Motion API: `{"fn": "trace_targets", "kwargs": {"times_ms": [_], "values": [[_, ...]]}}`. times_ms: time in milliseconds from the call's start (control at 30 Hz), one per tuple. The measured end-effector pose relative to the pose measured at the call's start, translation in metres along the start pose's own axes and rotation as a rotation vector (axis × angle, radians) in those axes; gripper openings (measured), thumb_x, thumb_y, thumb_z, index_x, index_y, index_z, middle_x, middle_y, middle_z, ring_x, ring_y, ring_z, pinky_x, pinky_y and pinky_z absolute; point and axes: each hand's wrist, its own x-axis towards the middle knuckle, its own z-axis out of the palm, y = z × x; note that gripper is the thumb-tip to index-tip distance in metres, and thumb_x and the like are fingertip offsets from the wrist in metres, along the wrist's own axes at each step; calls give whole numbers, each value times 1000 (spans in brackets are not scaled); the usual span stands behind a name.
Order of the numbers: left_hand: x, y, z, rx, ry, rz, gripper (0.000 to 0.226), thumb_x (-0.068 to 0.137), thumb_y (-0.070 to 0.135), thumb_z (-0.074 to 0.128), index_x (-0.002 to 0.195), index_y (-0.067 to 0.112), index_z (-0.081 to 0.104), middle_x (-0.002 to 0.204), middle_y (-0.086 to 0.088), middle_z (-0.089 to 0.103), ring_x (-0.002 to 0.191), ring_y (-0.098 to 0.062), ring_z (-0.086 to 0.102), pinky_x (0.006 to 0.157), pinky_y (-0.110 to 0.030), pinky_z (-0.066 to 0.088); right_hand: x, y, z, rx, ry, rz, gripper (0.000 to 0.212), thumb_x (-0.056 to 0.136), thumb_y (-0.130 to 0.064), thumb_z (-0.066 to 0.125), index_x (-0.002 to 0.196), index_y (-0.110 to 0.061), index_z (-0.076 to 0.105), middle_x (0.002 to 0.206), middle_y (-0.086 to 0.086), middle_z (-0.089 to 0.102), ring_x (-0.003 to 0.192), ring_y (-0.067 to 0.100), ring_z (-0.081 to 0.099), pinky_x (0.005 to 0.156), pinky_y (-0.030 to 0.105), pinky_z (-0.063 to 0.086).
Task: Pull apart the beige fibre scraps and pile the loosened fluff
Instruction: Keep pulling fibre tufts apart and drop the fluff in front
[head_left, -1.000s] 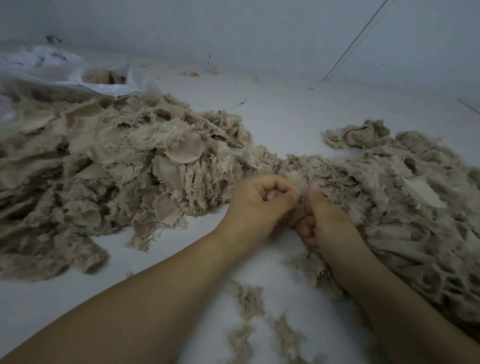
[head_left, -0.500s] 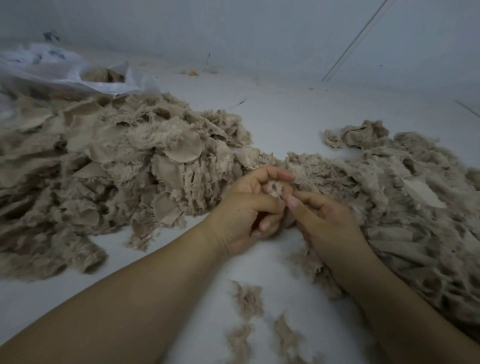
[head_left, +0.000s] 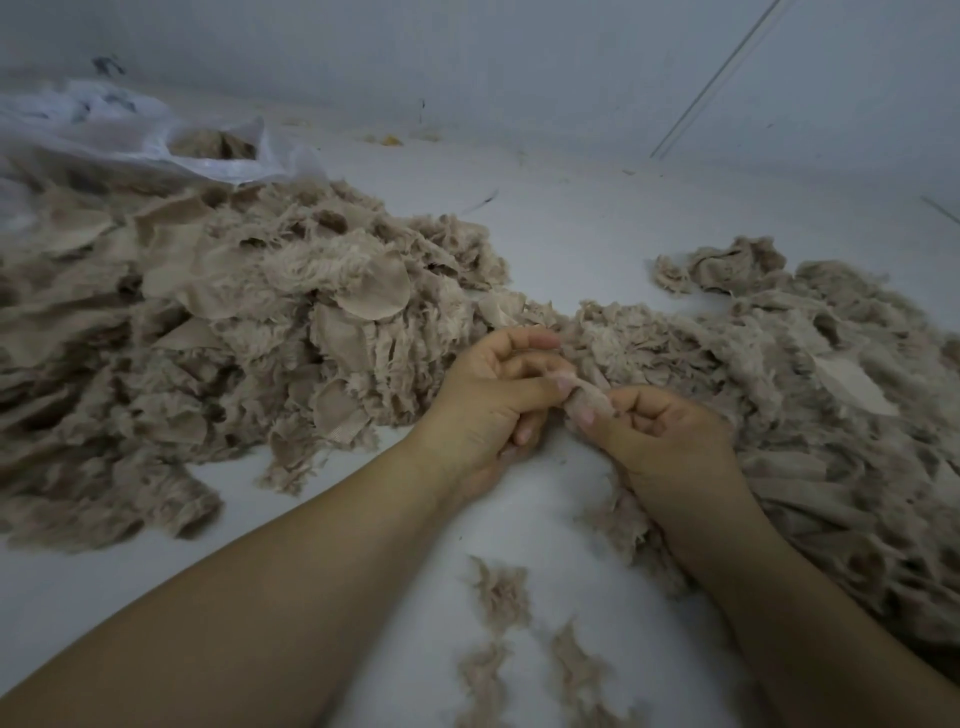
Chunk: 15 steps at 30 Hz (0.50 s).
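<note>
A small beige fibre scrap (head_left: 589, 397) is stretched between both hands at the middle of the view. My left hand (head_left: 483, 400) pinches its left end with thumb and fingers. My right hand (head_left: 665, 441) pinches its right end, fingers curled. A big heap of beige scraps (head_left: 208, 353) lies to the left. Another heap of beige scraps and fluff (head_left: 810, 395) spreads to the right, behind and under my right forearm.
The work goes on over a white surface (head_left: 571, 228). A white plastic bag (head_left: 119, 135) holding more beige material lies at the back left. Three small tufts of fluff (head_left: 504, 597) lie near the front between my forearms. A wall runs along the back.
The hands have drawn slightly apart, the right one moving right and down, so the scrap is now stretched between them. The heaps have not moved.
</note>
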Motion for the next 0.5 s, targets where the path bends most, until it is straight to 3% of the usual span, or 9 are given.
{"fn": "trace_targets", "kwargs": {"times_ms": [100,200,300,400,433,500], "values": [[1,1,-1,48,5,-50,22,87,-6,60,109,-3,57,68,-11,57,35,-12,37,33,-14,24,0,3,0,-61,25,-54,10,79,-22,80,74,-19,72,62,20,48,59,21,40,57,36,38],[-1,4,-1,40,-60,-91,30,81,13,68,105,-3,60,62,-13,51,33,-13,37,32,-14,23,-1,1,1,-72,42,-74,7,76,-20,82,79,-25,78,71,31,60,64,22,49,63,39,44],[-1,7,-4,107,-107,-125,33,73,28,72,94,2,66,55,-8,47,30,-12,34,35,-17,14,-1,0,0,-152,105,-112,30,84,-6,74,80,-35,80,77,27,69,63,22,54,62,38,49],[-3,8,-7,304,-175,-156,24,71,23,78,89,10,70,51,-3,45,29,-10,29,33,-15,19,-4,-3,0,-140,108,-113,30,87,-6,71,84,-34,80,79,25,71,60,43,58,62,52,56],[-3,7,-7,356,-203,-164,18,73,20,80,87,12,71,49,-2,45,28,-10,29,32,-15,22,-4,-3,-1,-137,97,-113,29,87,-5,70,85,-32,80,73,24,70,55,43,53,56,49,55],[-4,6,-6,414,-214,-171,12,79,15,79,77,14,68,49,-2,47,26,-10,32,33,-16,24,-5,-2,-3,-143,89,-105,30,87,-4,68,86,-31,80,55,10,58,45,22,41,47,28,43]]}}
